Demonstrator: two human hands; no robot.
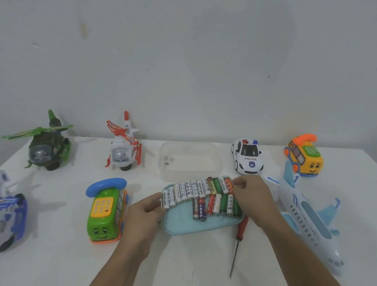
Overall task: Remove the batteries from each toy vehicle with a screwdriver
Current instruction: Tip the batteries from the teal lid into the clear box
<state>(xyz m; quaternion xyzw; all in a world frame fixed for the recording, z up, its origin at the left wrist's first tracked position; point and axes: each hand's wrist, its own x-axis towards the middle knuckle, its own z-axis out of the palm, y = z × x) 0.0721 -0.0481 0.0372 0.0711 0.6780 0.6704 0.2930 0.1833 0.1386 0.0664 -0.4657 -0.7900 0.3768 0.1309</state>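
Batteries lie in two rows on a pale blue tray at the middle of the white table — a long upper row and a shorter lower one. The left hand is at the left end of the upper row, its thumb and curled fingers pinching the end battery. The right hand is curled over the right end of both rows; its fingertips are hidden, so I cannot tell whether it grips any.

The screwdriver, red-handled, lies just beside the tray's right corner, partly under the right wrist, with no hand on it.

Behind the tray stands a clear box with a few small round bits inside. Toys ring the tray:
- a green helicopter
- a white helicopter
- a police car
- a yellow phone car
- a plane at the right
- a green phone car near the left hand
- a blue toy at the left edge — lying tilted
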